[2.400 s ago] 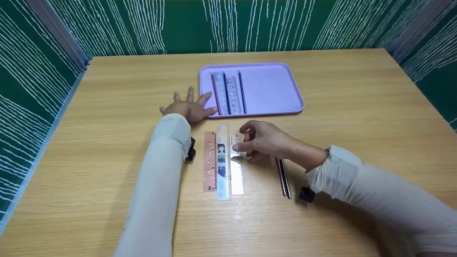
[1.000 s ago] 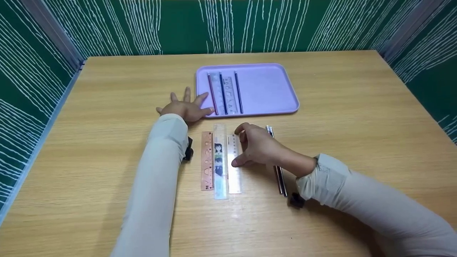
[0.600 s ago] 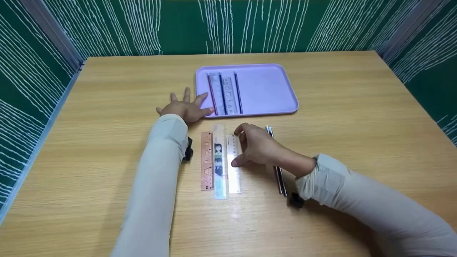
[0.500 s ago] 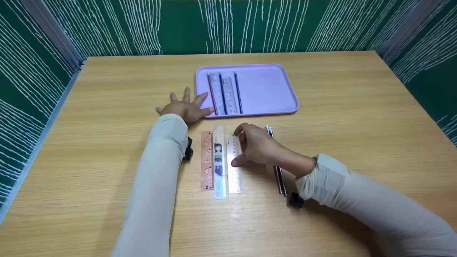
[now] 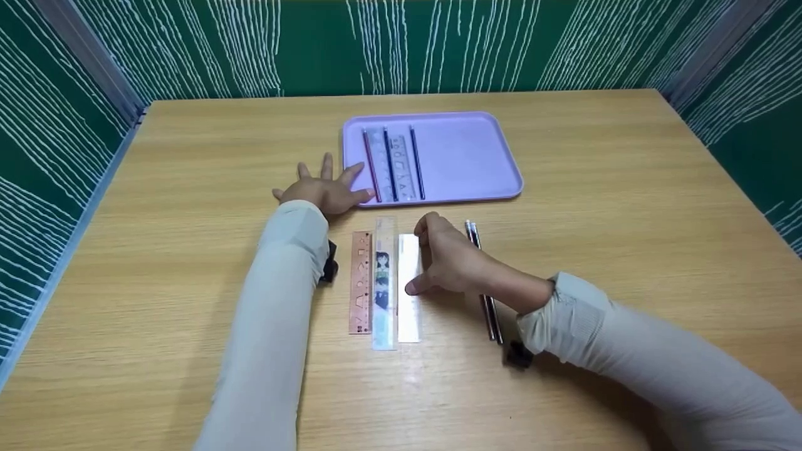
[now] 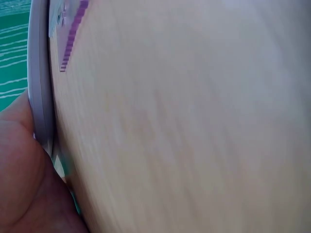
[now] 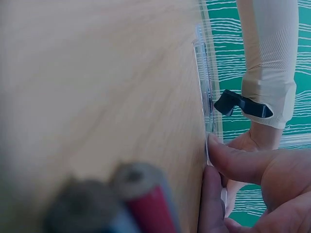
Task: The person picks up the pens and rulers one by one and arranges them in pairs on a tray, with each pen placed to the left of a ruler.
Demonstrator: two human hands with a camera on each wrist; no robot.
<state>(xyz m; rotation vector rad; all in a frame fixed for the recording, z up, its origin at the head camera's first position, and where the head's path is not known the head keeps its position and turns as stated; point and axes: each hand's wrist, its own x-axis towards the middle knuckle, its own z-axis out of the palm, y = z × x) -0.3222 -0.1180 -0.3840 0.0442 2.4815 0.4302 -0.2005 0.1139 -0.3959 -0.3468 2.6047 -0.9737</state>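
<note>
Right hand (image 5: 450,258) has the shiny ruler (image 5: 409,316) pinched along its right edge, so it sits just left of the palm, long axis running away toward the tray (image 5: 467,156). It's on the near side of that, right beside the picture ruler (image 5: 383,313). Left hand (image 5: 322,193) is farther off, fingers spread at the tray's corner. Shiny one's glaring nearly plain white, markings mostly washed out.

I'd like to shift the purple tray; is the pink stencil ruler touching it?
Apart: the head view shows a strip of table between the purple tray and the pink stencil ruler.
</note>
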